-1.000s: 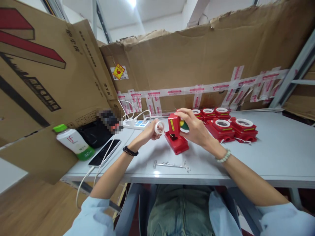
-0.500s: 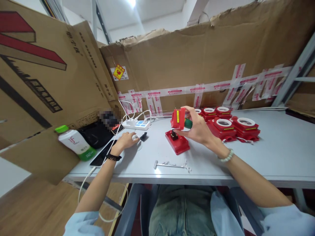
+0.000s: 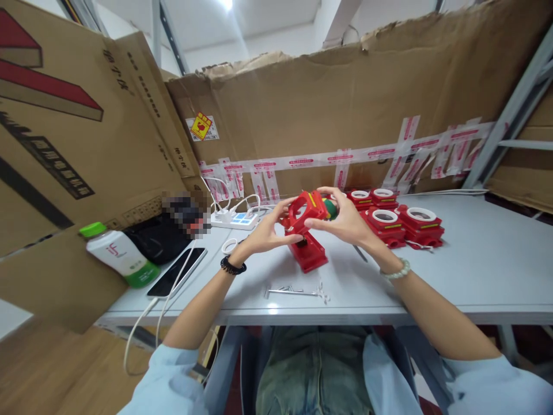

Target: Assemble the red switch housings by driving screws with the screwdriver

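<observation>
In the head view, a red housing cover [image 3: 320, 208] with a round opening is tilted up above the table. My left hand [image 3: 270, 231] grips its left side, thumb below. On its right side, the fingers and thumb of my right hand [image 3: 343, 222] are closed on the same cover. A green and yellow handle [image 3: 331, 208] shows between the right hand and the cover; a thin metal shaft [image 3: 360, 253] shows below that hand, probably the same screwdriver. Under the cover lies a red base [image 3: 311, 257] with a dark part on it, partly hidden by my left hand.
A white ring [image 3: 229, 246] lies left of my left wrist. Near the front edge are a metal T-shaped tool [image 3: 291, 292] and several screws. Several red housings [image 3: 421, 230] with white rings stand right. A phone [image 3: 177, 274], bottle [image 3: 123, 256] and power strip [image 3: 242, 219] are left.
My left hand has left the white ring on the table and moved right to the red cover. The cover has turned, so its round opening now shows; my right hand still holds it.
</observation>
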{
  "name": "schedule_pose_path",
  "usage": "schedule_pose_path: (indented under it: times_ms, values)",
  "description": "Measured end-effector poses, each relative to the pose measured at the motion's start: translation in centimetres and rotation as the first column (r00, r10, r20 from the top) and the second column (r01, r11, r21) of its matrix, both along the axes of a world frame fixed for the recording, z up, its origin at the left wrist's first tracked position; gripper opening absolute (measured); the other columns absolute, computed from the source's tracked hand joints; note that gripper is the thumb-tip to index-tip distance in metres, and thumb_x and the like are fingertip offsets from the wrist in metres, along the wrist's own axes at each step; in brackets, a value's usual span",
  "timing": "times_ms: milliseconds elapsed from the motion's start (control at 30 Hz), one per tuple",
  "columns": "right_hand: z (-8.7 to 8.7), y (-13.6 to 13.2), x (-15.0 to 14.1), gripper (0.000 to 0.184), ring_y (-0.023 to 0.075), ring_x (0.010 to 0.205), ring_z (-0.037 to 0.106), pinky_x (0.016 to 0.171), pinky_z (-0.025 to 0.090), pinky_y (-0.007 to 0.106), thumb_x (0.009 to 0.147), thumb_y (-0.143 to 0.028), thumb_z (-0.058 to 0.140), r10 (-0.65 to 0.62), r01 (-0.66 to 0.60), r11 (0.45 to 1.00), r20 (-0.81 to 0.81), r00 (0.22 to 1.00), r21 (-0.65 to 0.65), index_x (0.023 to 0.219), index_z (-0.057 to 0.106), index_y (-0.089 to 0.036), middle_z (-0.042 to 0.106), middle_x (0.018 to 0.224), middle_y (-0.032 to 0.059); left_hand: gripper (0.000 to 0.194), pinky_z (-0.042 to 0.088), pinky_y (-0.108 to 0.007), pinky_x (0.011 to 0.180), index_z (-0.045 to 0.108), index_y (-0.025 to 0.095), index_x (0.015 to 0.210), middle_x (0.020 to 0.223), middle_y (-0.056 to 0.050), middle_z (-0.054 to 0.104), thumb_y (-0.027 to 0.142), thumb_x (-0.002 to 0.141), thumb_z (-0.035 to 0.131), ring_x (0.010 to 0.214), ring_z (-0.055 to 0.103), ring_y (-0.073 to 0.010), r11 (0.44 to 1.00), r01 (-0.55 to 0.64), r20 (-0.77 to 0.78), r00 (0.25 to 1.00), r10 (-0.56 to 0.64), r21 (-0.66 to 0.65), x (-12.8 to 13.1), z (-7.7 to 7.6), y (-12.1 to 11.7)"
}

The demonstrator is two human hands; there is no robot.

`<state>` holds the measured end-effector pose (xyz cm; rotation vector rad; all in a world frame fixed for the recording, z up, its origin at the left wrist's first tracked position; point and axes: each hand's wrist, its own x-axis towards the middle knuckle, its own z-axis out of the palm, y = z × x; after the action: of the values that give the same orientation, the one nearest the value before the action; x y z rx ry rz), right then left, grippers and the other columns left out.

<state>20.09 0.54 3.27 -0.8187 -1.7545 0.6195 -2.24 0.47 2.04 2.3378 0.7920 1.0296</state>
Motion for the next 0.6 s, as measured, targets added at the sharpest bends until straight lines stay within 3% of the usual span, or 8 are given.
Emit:
schedule_pose_path:
  times_ms: [133,300,433,600]
  values:
    - [0.5,0.8,1.7,0.075,0.0211,0.077,0.068,0.074,0.054,0.036,0.062,-0.050,0.081,-0.138,0.135,0.988,-0.044,0.989,-0.068,0.121,0.049,-0.018,0.069,0.079,0.0024,0.074,0.046,-0.039,0.099,0.041,0.025,0.140,0.141,-0.012,0.050,0.029,0.073,0.074,0.120,0.055,-0.0263,0.999,-0.043,-0.160,0.986,0.040,-0.014,-1.6,-0.4,1.6]
    - [0.7,0.6,2.3,0.065,0.0206,0.079,0.065,0.073,0.052,0.034,0.062,-0.050,0.080,-0.038,0.069,0.986,0.195,0.980,-0.154,0.112,0.055,-0.017,0.070,0.086,0.0056,0.071,0.045,-0.042,0.098,0.052,0.024,0.132,0.124,-0.007,0.062,0.018,0.065,0.073,0.108,0.059,-0.0248,0.994,0.067,-0.375,0.922,-0.093,-0.082,-0.9,0.1,3.0]
    - [0.2,0.1,1.7,0.071,0.0227,0.087,0.063,0.072,0.049,0.033,0.059,-0.056,0.079,-0.012,0.098,0.984,0.488,0.873,-0.151,0.115,0.058,-0.018,0.068,0.102,0.0089,0.071,0.043,-0.042,0.100,0.055,0.025,0.129,0.124,-0.007,0.063,0.014,0.061,0.072,0.113,0.059,-0.0270,0.974,0.115,-0.459,0.867,-0.194,-0.193,-0.1,0.9,4.3]
    - [-0.7,0.2,1.2,0.055,0.0199,0.073,0.058,0.060,0.041,0.029,0.062,-0.055,0.075,0.031,0.081,0.988,0.687,0.726,-0.131,0.100,0.060,-0.019,0.066,0.088,0.0038,0.074,0.036,-0.046,0.109,0.059,0.028,0.128,0.147,-0.009,0.045,0.020,0.057,0.079,0.138,0.040,-0.0331,0.979,-0.006,-0.519,0.849,-0.102,-0.203,-0.7,1.4,5.7]
